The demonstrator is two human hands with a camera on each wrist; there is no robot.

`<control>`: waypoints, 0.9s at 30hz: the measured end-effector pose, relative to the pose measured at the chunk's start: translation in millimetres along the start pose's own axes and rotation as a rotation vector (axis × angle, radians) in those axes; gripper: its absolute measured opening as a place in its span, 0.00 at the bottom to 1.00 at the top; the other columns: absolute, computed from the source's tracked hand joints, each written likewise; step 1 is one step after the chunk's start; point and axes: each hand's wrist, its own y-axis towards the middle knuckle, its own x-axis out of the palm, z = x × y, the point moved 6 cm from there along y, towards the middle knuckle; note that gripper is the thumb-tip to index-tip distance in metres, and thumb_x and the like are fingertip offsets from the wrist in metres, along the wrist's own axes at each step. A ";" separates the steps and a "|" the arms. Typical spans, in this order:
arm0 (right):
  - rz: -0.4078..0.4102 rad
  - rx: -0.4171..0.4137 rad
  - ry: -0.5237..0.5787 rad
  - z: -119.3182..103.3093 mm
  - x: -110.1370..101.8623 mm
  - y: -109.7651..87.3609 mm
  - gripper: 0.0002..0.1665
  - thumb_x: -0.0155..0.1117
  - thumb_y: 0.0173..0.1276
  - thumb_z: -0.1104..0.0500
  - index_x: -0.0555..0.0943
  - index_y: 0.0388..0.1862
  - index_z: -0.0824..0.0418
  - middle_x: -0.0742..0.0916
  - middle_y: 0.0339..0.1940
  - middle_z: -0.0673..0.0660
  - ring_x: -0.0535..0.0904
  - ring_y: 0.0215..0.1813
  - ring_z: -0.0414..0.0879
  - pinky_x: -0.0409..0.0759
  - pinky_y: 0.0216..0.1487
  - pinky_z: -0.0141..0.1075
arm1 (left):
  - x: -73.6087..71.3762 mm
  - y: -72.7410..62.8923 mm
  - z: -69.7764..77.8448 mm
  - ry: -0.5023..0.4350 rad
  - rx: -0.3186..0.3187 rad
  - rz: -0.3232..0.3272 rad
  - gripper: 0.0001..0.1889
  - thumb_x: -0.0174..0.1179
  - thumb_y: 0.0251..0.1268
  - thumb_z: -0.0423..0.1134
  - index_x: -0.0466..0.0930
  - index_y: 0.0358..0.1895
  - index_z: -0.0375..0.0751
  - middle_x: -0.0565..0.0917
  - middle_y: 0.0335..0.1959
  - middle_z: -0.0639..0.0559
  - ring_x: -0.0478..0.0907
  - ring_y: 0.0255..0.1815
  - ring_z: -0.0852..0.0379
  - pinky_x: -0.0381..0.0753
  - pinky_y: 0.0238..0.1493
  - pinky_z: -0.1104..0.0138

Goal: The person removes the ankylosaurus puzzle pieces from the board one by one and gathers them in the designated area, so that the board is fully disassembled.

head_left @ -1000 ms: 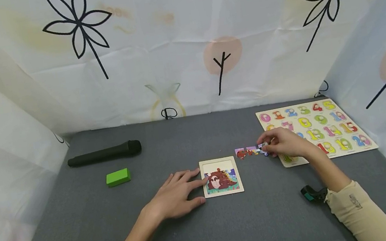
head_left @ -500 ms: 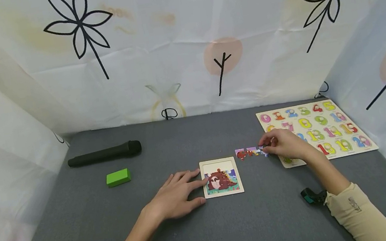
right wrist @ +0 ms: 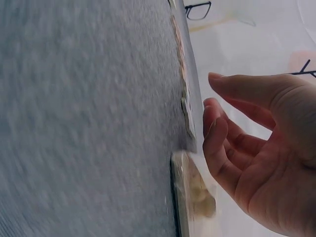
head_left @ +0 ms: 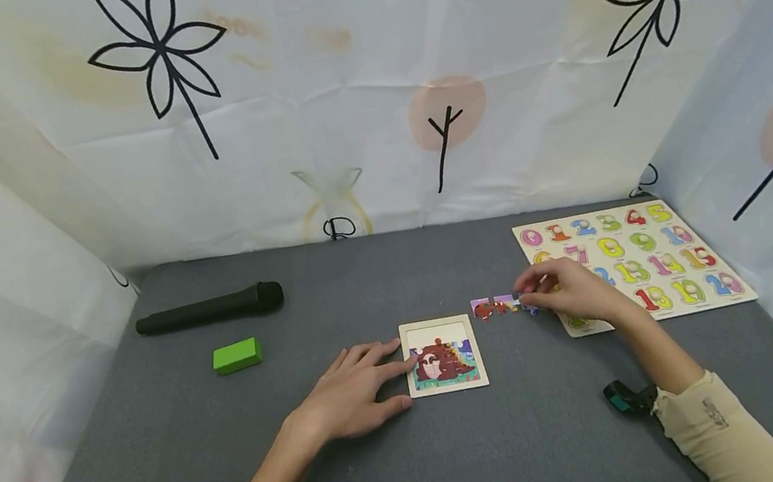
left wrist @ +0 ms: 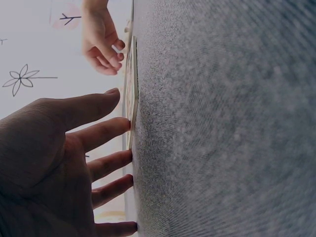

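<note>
In the head view, a small wooden jigsaw tray [head_left: 438, 325] lies flat at the middle of the table. A brown animal picture [head_left: 442, 360] fills its lower part, and a bare strip runs along the top. My left hand [head_left: 350, 392] rests beside it with spread fingers, some fingertips touching its left edge. A short row of jigsaw pieces [head_left: 484, 309] lies right of the tray. Over the row's right end hovers my right hand [head_left: 569, 292], partly hiding that end. In the right wrist view, its thumb and bent fingers stand apart from the pieces [right wrist: 185, 106], with nothing between them.
A number board [head_left: 626, 243] lies at the back right, partly under my right hand. A black microphone [head_left: 207, 309] and a green block [head_left: 237, 356] lie at the left. White printed curtains [head_left: 366, 109] surround the grey table [head_left: 525, 446].
My right hand's fingertips have shifted slightly and come off the piece at the row's right end, which they touched a second ago. My left hand and the tray stay where they were.
</note>
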 end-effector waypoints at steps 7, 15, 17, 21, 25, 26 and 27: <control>-0.007 -0.002 0.102 -11.7 11.4 3.8 0.08 0.73 0.75 0.64 0.90 0.49 0.64 0.91 0.37 0.59 0.82 0.34 0.40 0.81 0.32 0.31 | -0.2 -0.5 0.0 -0.002 0.002 0.001 0.30 0.64 0.80 0.55 0.74 0.81 0.62 0.66 0.88 0.51 0.59 0.89 0.40 0.51 0.88 0.32; -0.052 -0.063 0.182 -30.3 36.8 10.5 0.10 0.75 0.74 0.64 0.90 0.51 0.65 0.92 0.41 0.60 0.82 0.34 0.41 0.84 0.32 0.32 | -0.2 -0.2 0.1 0.002 0.006 0.002 0.29 0.64 0.80 0.55 0.74 0.80 0.61 0.66 0.87 0.51 0.60 0.89 0.39 0.51 0.88 0.32; -0.071 -0.090 0.194 -36.1 43.9 12.8 0.10 0.74 0.74 0.64 0.90 0.51 0.66 0.91 0.40 0.60 0.82 0.33 0.39 0.84 0.32 0.32 | -0.1 0.2 0.0 0.002 0.005 0.001 0.29 0.64 0.80 0.55 0.74 0.80 0.62 0.67 0.87 0.51 0.60 0.89 0.39 0.52 0.88 0.32; -0.108 -0.112 0.225 -46.5 57.7 17.6 0.09 0.73 0.75 0.65 0.89 0.51 0.67 0.90 0.37 0.60 0.80 0.31 0.36 0.84 0.31 0.32 | 0.6 1.2 -0.4 0.002 0.002 -0.001 0.30 0.64 0.80 0.55 0.74 0.81 0.62 0.67 0.87 0.51 0.60 0.89 0.40 0.52 0.88 0.32; -0.135 -0.129 0.244 -57.2 71.3 23.4 0.09 0.72 0.76 0.64 0.89 0.51 0.66 0.89 0.36 0.59 0.79 0.29 0.36 0.83 0.31 0.31 | 0.8 2.0 -1.0 0.002 -0.003 -0.003 0.30 0.63 0.80 0.56 0.73 0.81 0.63 0.66 0.88 0.52 0.60 0.89 0.40 0.52 0.88 0.33; -0.143 -0.134 0.248 -60.0 74.8 25.2 0.09 0.71 0.77 0.64 0.89 0.51 0.66 0.89 0.36 0.59 0.79 0.29 0.36 0.83 0.31 0.31 | 0.8 2.1 -1.1 0.003 -0.003 -0.004 0.30 0.63 0.80 0.56 0.73 0.81 0.63 0.66 0.88 0.52 0.60 0.89 0.39 0.52 0.88 0.33; -0.151 -0.141 0.250 -62.9 78.3 26.9 0.09 0.71 0.77 0.64 0.89 0.51 0.66 0.90 0.36 0.59 0.79 0.30 0.36 0.82 0.32 0.31 | 0.7 2.2 -1.2 0.003 -0.004 -0.005 0.30 0.63 0.80 0.56 0.73 0.81 0.63 0.66 0.88 0.52 0.60 0.89 0.39 0.52 0.88 0.33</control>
